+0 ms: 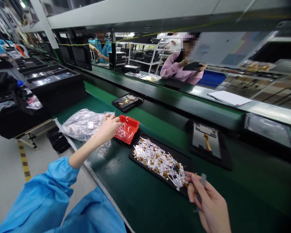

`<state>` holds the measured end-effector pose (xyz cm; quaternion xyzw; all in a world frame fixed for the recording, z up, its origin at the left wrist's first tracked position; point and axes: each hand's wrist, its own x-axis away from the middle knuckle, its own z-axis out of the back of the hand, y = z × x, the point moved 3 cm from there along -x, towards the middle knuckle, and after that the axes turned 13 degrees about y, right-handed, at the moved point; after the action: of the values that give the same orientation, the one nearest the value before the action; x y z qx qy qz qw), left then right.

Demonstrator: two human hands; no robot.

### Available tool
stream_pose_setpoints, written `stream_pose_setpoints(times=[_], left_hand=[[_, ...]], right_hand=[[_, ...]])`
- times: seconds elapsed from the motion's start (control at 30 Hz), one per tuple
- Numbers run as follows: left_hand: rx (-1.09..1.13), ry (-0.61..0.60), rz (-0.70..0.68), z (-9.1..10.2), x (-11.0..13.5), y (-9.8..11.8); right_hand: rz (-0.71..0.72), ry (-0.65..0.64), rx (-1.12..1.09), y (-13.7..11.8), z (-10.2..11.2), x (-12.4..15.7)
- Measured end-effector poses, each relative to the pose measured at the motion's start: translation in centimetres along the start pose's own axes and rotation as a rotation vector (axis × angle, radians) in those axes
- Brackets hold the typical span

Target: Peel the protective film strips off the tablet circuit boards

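My left hand (109, 127) grips the gathered end of a clear plastic bag (82, 124) holding silvery contents, right beside a small red plastic tray (133, 121) of white and orange strips. My right hand (206, 197) pinches a slim grey tool (203, 180) at the near corner of a black tray (145, 168). That tray carries a loose heap of white strips with orange flexible cable ends (158, 161). Its corner lies just under my right fingers. Part of the tool is hidden by those fingers.
The green workbench (145, 111) holds a black tray with a screen panel (208, 145) and a smaller device tray (127, 102). Stacked black trays stand at the left. Beyond a raised shelf, co-workers in a pink sleeve and blue sleeves sit at work.
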<state>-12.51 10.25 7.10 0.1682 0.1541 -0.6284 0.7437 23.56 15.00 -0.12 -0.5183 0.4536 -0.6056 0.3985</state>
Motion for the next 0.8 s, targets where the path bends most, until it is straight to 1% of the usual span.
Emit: stream_pose_setpoints(times=[0.07,0.1,0.17,0.23,0.3,0.33,0.4,0.47,0.57,0.7,0.8], left_hand=[[0.009,0.019,0.033,1.0,1.1,-1.2],[0.003,0.044,0.072,1.4,1.9,-2.2],[-0.031,0.112,0.194,1.8,4.2,-4.9],[-0.08,0.165,0.354,1.6,7.1,-8.1],[-0.112,0.163,0.498,0.8,10.0,-11.4],[-0.116,0.149,0.543,0.3,11.2,-12.8],[-0.112,0.14,0.579,-0.5,12.7,-14.9],[-0.095,0.149,0.566,-0.7,13.1,-16.3],[-0.059,0.175,0.554,-0.3,12.5,-17.8],[-0.056,0.238,0.667,0.7,11.5,-20.2],[-0.091,0.269,0.758,0.9,10.9,-21.8]], right_hand=[[-0.002,0.015,-0.002,0.0,0.1,0.0],[-0.004,0.019,-0.006,0.0,0.2,-0.1],[-0.001,0.017,-0.017,0.1,0.2,-0.1],[0.004,0.014,-0.022,0.3,0.3,-0.1],[-0.001,0.015,-0.016,0.5,0.4,-0.2],[-0.008,0.015,-0.011,0.6,0.4,-0.2],[-0.016,0.01,-0.002,0.7,0.4,-0.1],[-0.016,0.007,0.002,0.8,0.4,-0.1],[-0.008,0.008,0.008,0.9,0.5,0.0],[-0.004,0.017,-0.008,1.0,0.6,-0.1],[-0.012,0.018,-0.012,0.9,0.6,0.0]])
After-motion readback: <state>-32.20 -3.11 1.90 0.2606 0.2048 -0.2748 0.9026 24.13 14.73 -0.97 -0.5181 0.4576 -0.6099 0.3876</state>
